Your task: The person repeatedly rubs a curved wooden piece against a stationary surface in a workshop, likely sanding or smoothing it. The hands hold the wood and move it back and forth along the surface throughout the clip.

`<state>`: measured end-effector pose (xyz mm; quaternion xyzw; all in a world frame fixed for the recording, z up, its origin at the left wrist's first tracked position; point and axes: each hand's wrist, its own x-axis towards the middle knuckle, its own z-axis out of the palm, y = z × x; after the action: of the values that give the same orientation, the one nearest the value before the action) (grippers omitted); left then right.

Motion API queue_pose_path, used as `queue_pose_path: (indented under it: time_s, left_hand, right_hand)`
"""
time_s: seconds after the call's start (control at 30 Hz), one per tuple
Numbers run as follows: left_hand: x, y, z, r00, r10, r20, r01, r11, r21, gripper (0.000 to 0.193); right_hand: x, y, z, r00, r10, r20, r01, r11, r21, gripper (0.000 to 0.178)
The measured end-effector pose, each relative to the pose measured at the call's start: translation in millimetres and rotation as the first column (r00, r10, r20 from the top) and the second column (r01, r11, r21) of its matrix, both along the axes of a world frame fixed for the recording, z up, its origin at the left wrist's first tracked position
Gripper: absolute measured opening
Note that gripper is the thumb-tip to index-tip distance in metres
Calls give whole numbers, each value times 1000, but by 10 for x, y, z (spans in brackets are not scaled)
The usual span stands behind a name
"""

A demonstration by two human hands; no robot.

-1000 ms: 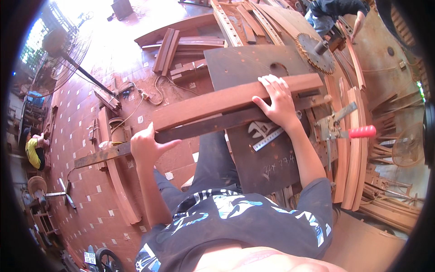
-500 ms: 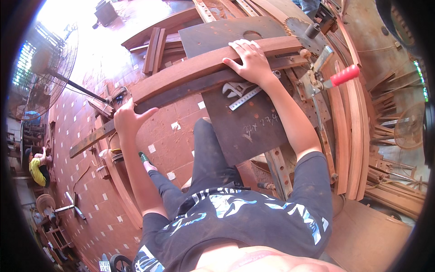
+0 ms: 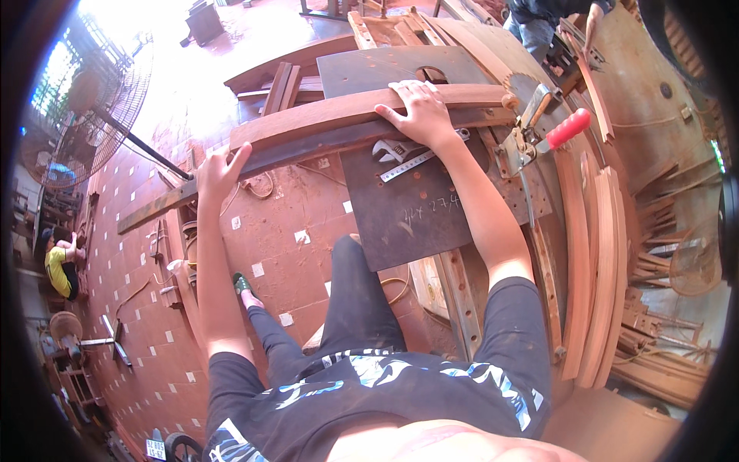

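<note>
A long, slightly curved reddish-brown wooden plank (image 3: 323, 117) lies crosswise, alongside a dark straight bar (image 3: 300, 154) on its near side. My left hand (image 3: 219, 175) holds its left end, fingers partly hidden and thumb raised. Over the plank's right half, my right hand (image 3: 419, 114) is closed, fingers across its top and thumb on the upper surface. An adjustable wrench (image 3: 392, 149) and a white ruler strip (image 3: 408, 166) rest on the dark metal table (image 3: 408, 223) below my right wrist. The plank's right end lies beside a toggle clamp with a red handle (image 3: 568, 129).
A round toothed saw blade (image 3: 522, 83) stands beyond the clamp. Long timber strips (image 3: 604, 277) lean along the right. A standing fan (image 3: 85, 100) is at far left. One person (image 3: 61, 266) crouches at left; another person's arm (image 3: 593, 31) shows at top right.
The plank's right end has come nearer to the bar and clamp. My left thumb has swung from pointing right to pointing upward. The view has shifted; another person now shows at top right.
</note>
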<state>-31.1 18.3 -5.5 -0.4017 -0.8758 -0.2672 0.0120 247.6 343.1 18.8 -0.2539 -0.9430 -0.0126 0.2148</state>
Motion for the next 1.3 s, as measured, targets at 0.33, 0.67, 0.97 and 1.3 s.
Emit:
queue_pose_path:
  time_s: [0.33,0.67,0.97,1.3]
  left_hand:
    - [-610,206,-170,934,-4,357,-20,998,64,59]
    - [-527,140,93,772,8,636,-3,1000,-9,59]
    - [-588,181,3,786,26,618,-30,1000,-4,61]
    - [-580,165,148,636,-49,770,27,999,41,65]
  right_hand:
    - [43,25,0,997,6,-77,-7,1000,-4,65]
    - [103,61,-9,997,15,-75,-17,999,-28,60]
    - [131,148,-75,989,72,-132,-71,997,14,52]
    - [176,88,-34,989,72,-126,-72,997,2,45]
